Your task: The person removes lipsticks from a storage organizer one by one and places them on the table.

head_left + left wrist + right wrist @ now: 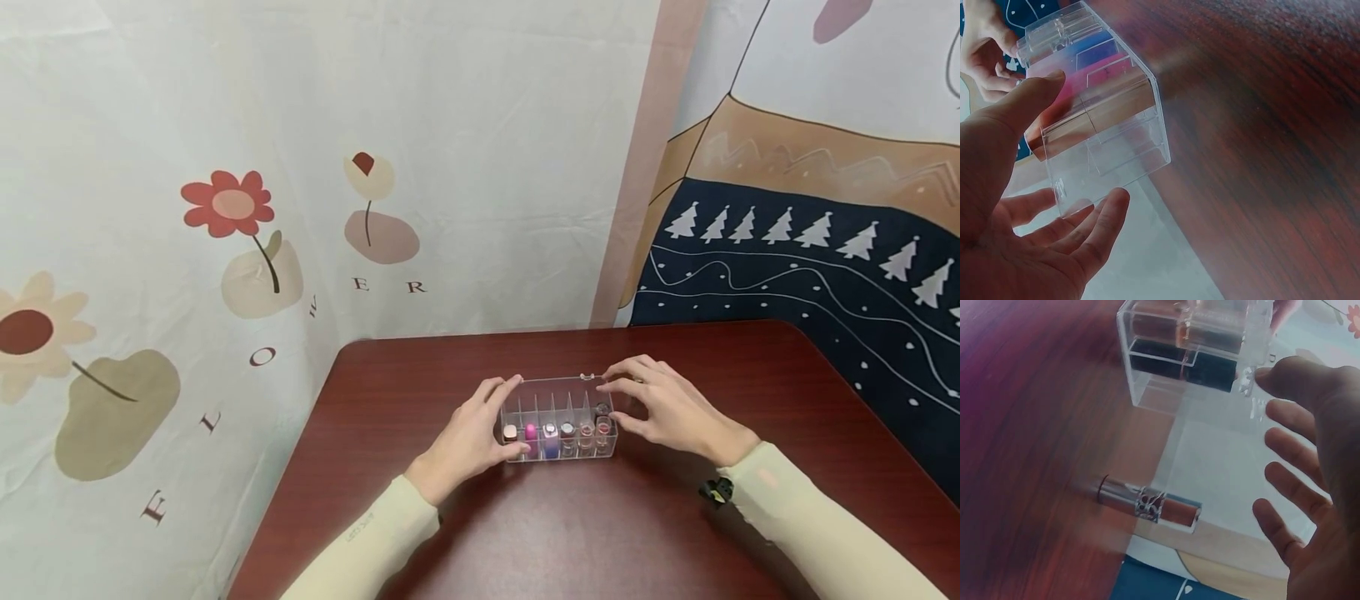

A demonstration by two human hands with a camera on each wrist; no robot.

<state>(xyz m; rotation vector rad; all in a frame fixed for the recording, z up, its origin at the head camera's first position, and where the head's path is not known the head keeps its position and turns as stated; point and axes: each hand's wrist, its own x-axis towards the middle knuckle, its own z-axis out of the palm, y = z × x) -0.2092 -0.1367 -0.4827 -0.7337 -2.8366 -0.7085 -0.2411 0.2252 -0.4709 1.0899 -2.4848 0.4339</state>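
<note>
Fingers (pixel 1102 228) of the left hand (pixel 468 429) curve loosely by the left end of the clear box (pixel 1119 147), thumb at its front; we can't tell if it really grips. Right hand (pixel 667 408): fingers spread, nothing held, thumb at the box's right edge. We see cosmetic tubes (pixel 551 442) upright in the front row, a silver tube (pixel 1147 500) standing apart, box on the red-brown table (pixel 570 533), pale sleeves (pixel 367 533) angling inward.

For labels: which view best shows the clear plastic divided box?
Head: the clear plastic divided box shows nearly whole. Left wrist: one end close up, partly behind the left hand. Right wrist: opposite end, cropped at the top.
</note>
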